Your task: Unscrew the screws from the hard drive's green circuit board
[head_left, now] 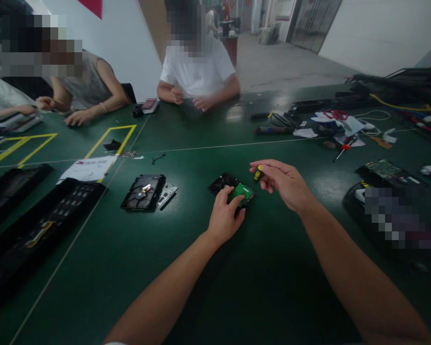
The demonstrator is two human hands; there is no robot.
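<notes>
A hard drive (221, 183) with a green circuit board (243, 194) lies on the table in front of me. My left hand (225, 211) grips it from the near side, fingertips resting on the board and casing. Pinched in my right hand (282, 182) is a screwdriver with a yellow-and-black handle (259, 173). Its thin shaft points down at the board's right end; whether the tip sits in a screw is too small to tell. To the left is a second hard drive (142, 192), with a separate circuit board (167, 195) against its right side.
Black trays (68, 201) lie at the left, beside a paper sheet (88, 168). At the right are a red-handled screwdriver (345, 148), tangled cables (287, 120) and a bare circuit board (384, 167). Across the green table (187, 273) sit several people.
</notes>
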